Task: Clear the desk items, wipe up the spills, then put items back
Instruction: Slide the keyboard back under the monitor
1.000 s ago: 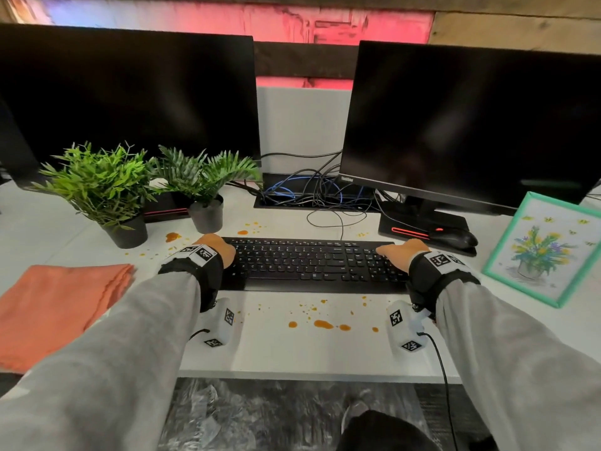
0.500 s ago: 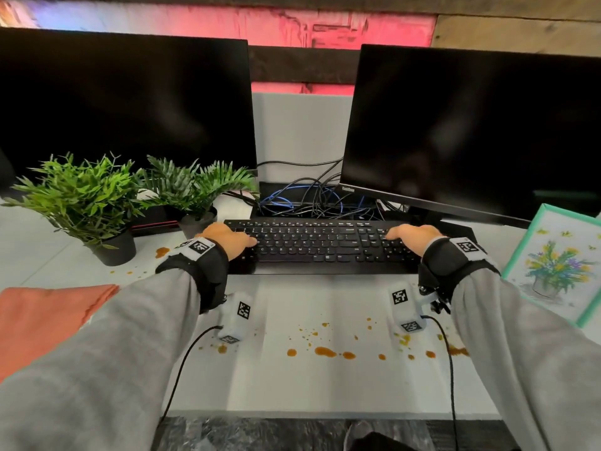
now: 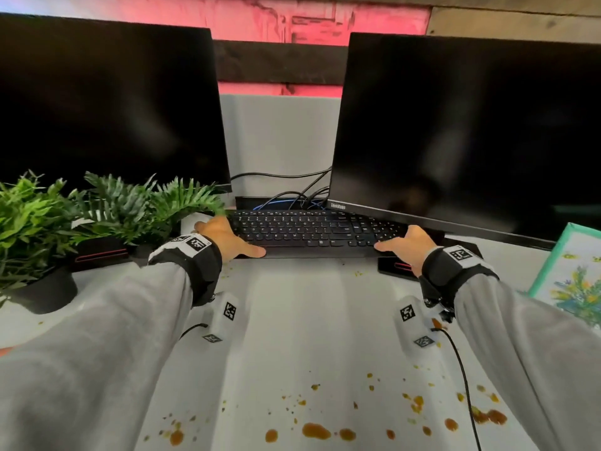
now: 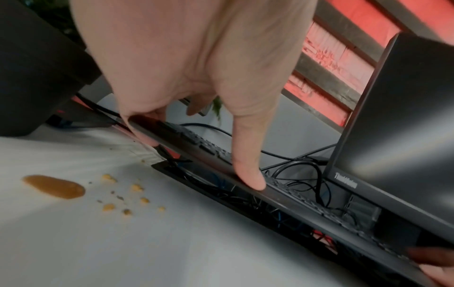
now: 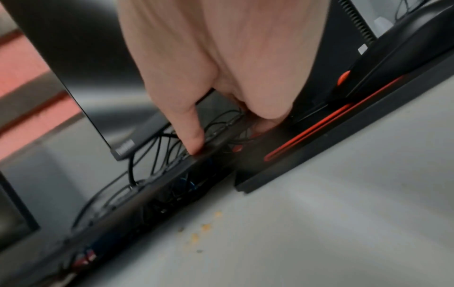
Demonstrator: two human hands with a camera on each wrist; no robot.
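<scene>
Head view: both hands — left hand (image 3: 227, 237), right hand (image 3: 410, 245) — grip the keyboard (image 3: 312, 232) ends, plants (image 3: 107, 209) beside — monitor (image 3: 468, 131) overhanging.

The desk (image 3: 309, 320) has a smooth, pale grey top with a soft sheen, spotted with wet, glossy brown spills (image 3: 315, 430). The keyboard (image 3: 309, 231) is black matt plastic with a slightly shiny front edge. Both monitors (image 3: 471, 131) have dark, faintly reflective screens in matt black plastic frames. The plants (image 3: 107, 206) look like plastic, their leaves lightly glossy, in matt black pots (image 3: 45, 292). The sleeves (image 3: 97, 353) are soft grey cloth; the wrist straps (image 3: 201, 271) are black fabric. The picture (image 3: 575, 281) looks like painted paper in a smooth green frame. The wall behind shows rough wooden planks (image 3: 514, 16).
</scene>
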